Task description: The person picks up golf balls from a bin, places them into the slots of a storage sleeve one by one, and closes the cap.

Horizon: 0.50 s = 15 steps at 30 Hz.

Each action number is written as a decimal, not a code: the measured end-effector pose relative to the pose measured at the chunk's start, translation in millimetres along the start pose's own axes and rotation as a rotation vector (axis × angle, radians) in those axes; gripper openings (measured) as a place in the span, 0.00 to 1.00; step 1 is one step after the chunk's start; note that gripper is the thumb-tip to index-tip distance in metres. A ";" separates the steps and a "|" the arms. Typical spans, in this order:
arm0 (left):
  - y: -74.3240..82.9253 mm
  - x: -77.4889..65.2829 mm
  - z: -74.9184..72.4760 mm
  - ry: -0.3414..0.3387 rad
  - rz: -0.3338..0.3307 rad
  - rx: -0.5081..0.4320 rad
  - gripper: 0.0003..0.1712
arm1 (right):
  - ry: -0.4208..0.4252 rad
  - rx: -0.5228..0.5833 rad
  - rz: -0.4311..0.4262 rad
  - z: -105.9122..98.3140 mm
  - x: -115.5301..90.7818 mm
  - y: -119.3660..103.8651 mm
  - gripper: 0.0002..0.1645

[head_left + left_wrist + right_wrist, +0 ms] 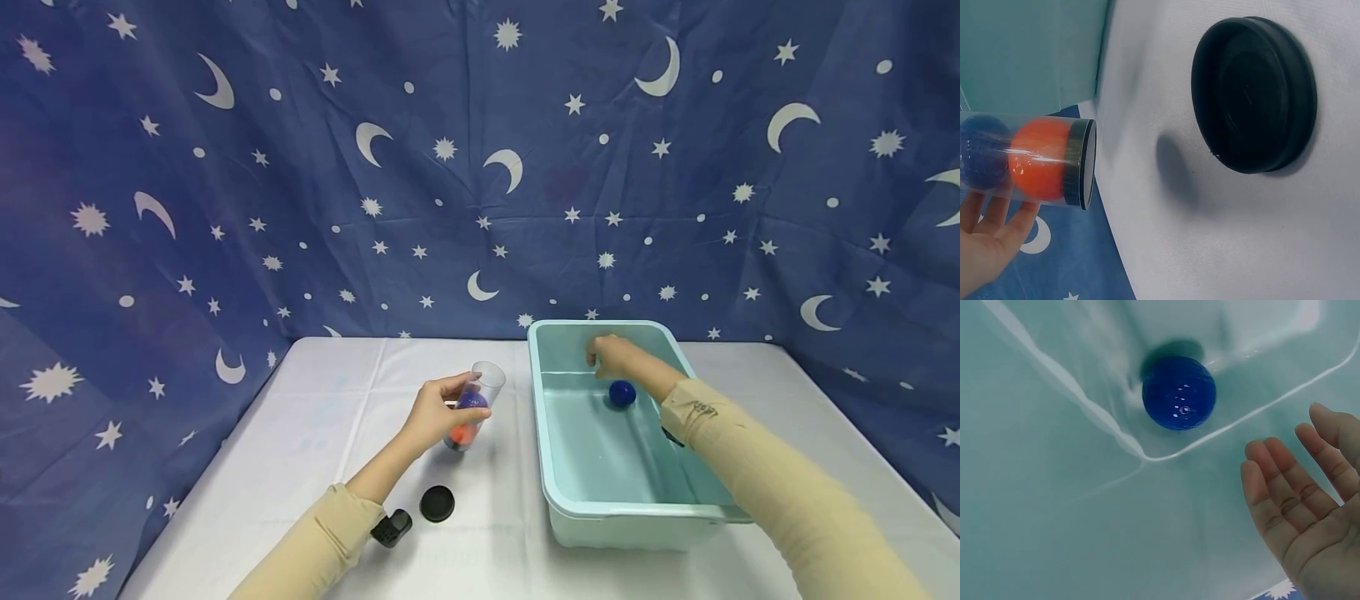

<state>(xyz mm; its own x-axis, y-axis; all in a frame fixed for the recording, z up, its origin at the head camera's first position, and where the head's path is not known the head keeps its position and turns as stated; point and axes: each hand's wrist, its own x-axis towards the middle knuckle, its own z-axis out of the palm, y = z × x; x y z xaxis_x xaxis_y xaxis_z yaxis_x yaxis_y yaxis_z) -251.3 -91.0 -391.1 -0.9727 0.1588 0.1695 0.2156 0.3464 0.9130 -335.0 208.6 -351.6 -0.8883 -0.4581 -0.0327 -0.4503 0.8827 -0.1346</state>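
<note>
My left hand [435,414] grips a clear plastic tube [489,375], tilted over the white table. Inside it an orange ball [1036,159] lies against the black end cap [1077,164], with a blue ball [984,153] above. My right hand [617,357] is inside the light teal tub [542,433], near its far wall, fingers loosely bent and holding nothing. Below it, a shiny dark blue ball [1179,394] rests on the tub floor near a corner, apart from the fingertips. A round black lid [437,503] lies on the table, hollow side up in the left wrist view.
The tub stands on the right half of the white-clothed table [322,417]. A blue curtain [420,183] with moons and stars hangs behind and along the sides. A small black device [392,528] shows at the left sleeve.
</note>
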 end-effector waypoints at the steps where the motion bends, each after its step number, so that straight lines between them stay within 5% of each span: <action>1: 0.1 -0.1 -0.3 -0.001 -0.003 -0.001 0.31 | -0.003 -0.004 0.000 1.2 0.7 2.0 0.10; 10: -0.7 -0.6 -1.4 -0.020 0.009 0.003 0.30 | -0.070 -0.060 0.006 38.1 30.1 52.1 0.10; 15: -0.1 -0.6 -2.0 -0.011 0.003 -0.002 0.30 | -0.105 -0.149 0.043 25.7 12.2 25.6 0.11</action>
<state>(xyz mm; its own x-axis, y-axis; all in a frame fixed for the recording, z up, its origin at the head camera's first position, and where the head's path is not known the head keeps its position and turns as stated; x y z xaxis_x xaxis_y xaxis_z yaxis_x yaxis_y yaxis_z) -250.9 -93.0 -390.5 -0.9711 0.1695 0.1682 0.2182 0.3437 0.9134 -355.1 223.0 -380.9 -0.8960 -0.4214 -0.1397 -0.4277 0.9038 0.0170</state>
